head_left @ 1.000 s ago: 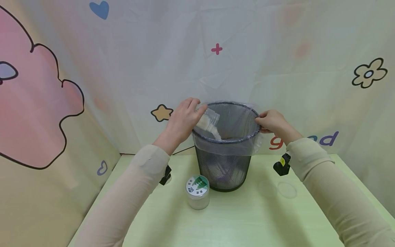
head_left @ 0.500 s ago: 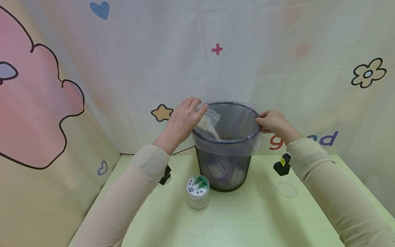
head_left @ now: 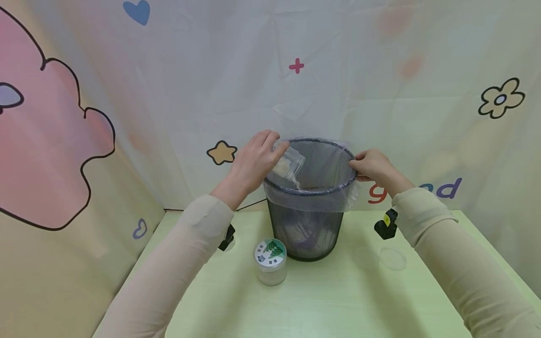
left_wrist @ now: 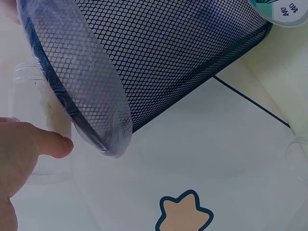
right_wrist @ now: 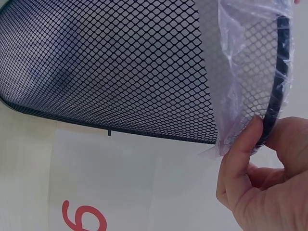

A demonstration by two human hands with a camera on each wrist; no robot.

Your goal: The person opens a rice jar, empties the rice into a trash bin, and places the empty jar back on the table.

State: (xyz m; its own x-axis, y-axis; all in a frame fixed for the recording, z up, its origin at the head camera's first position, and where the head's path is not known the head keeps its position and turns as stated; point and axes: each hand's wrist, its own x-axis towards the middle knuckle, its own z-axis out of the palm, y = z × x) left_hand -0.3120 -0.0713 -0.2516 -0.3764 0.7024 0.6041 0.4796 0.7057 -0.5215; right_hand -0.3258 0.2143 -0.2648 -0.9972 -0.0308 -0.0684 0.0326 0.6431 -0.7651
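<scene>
My left hand (head_left: 255,162) grips a clear plastic jar (head_left: 296,162), tilted mouth-down over the left rim of a black mesh wastebasket (head_left: 308,230). Whitish stuff (head_left: 282,167) lies in the jar, and some spills from its mouth into the basket. In the left wrist view, the thumb (left_wrist: 55,144) presses against the side of the jar (left_wrist: 29,168). A thin clear bag (head_left: 304,203) lines the basket and folds over its rim. On the right side, my right hand (head_left: 374,168) pinches rim and bag between thumb and fingers (right_wrist: 240,149).
A lidded clear jar (head_left: 271,263) with a green leaf label stands in front of the basket on the pale green table (head_left: 321,300). A clear round lid-like disc (head_left: 393,259) lies to the right. A printed curtain (head_left: 236,84) hangs close behind.
The left hand and its jar have shifted slightly up and to the right, with the whitish stuff still at the mouth. The right hand keeps its hold on the rim.
</scene>
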